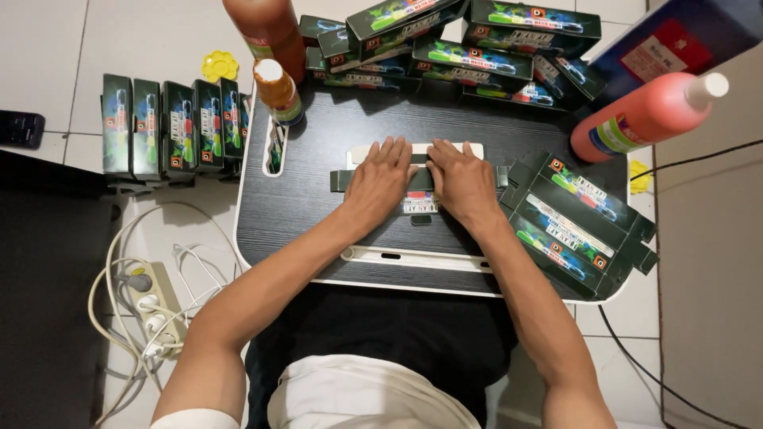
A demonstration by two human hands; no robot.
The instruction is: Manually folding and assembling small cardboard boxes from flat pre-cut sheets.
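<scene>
I judge folding in hand: left hand (380,184) and right hand (463,184), fingers flat, gripping nothing, press the unfolded carton (419,191) on the table (318,151); creasing comes next.

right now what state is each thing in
left hand: flat, palm down on the carton
right hand: flat, pressing the carton
carton: unfolded, flat on the tray table
flat stack: unfolded cartons, piled at table's right
boxes: assembled, upright in a row on the floor
small bottle: upright, capped
big bottle: lying tilted, capped
power strip: plugs in
</scene>
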